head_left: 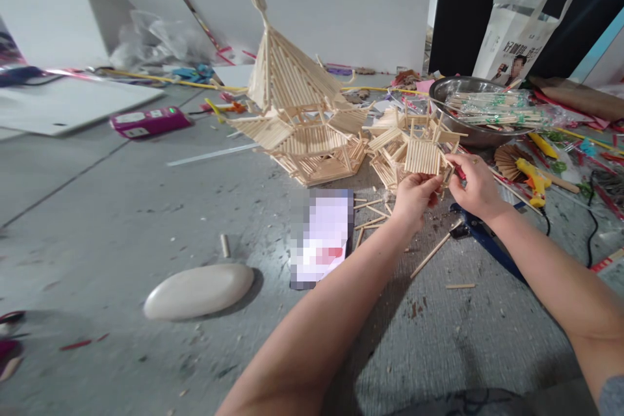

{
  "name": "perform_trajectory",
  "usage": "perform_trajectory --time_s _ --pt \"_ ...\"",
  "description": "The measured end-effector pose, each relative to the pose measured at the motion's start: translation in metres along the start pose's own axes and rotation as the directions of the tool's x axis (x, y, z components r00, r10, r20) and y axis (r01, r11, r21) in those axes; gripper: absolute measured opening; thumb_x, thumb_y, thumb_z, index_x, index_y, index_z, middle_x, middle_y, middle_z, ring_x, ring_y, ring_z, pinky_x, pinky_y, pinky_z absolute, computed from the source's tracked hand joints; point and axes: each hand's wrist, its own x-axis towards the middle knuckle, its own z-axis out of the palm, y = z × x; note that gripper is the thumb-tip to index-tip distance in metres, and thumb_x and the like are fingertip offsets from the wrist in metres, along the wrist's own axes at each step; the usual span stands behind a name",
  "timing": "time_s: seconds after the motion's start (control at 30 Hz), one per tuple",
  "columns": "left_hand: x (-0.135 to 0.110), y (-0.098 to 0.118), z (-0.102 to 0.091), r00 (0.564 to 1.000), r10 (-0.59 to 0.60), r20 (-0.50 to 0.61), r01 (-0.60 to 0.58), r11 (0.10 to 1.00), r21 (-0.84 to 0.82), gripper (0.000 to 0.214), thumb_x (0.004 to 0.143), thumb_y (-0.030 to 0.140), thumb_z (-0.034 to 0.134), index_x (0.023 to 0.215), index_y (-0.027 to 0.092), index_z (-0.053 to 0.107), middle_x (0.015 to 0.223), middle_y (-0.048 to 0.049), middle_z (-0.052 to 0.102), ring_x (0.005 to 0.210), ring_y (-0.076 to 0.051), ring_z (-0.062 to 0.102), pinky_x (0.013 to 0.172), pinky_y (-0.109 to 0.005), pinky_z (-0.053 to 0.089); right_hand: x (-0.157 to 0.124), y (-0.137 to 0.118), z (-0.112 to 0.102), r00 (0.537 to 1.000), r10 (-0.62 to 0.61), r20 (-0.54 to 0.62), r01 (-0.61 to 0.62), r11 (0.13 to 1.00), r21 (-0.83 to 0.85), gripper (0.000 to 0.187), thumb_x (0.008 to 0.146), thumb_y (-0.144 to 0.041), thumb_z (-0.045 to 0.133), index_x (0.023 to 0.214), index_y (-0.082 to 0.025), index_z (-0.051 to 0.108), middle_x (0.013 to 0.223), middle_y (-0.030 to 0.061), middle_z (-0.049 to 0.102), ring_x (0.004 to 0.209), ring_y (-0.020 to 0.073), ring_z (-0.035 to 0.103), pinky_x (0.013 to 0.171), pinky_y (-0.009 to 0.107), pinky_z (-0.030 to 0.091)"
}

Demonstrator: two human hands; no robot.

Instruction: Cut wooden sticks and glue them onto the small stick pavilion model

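Observation:
A small pavilion model of thin wooden sticks [422, 155] stands on the grey surface, with a slatted roof panel facing me. My left hand [415, 198] is closed on its lower front edge, thumb and fingers pinched together just under that panel. At the model's right side my right hand [475, 185] is also closed, fingertips against the sticks; whether a separate small piece sits between them I cannot tell. To the left stands a larger stick pavilion [312, 140] with a tall pointed roof piece [292, 75]. Loose cut sticks [373, 214] lie in front of the small model.
A phone [324, 237] with a lit screen and a smooth white stone-like object [199, 291] lie left of my arms. On the right are a metal bowl [455, 120] of wrapped sticks, a yellow glue gun [535, 181], a blue-handled tool [492, 244] and a white bag [511, 39].

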Motion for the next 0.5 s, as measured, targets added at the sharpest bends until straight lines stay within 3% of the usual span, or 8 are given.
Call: perform_trajectory --time_s 0.5 --pt "0.0008 0.0028 0.0027 0.999 -0.018 -0.030 0.019 0.999 0.039 0.020 0.066 0.026 0.066 0.058 0.014 0.051 0.045 0.0042 0.051 0.030 -0.003 0.037 0.034 -0.020 0.023 -0.0009 0.0003 0.0006 1.000 -0.022 -0.012 0.022 1.000 -0.002 0.041 0.066 -0.007 0.045 0.105 -0.017 0.049 0.096 0.0107 0.064 0.089 0.0239 0.058 0.077 0.040 0.048"
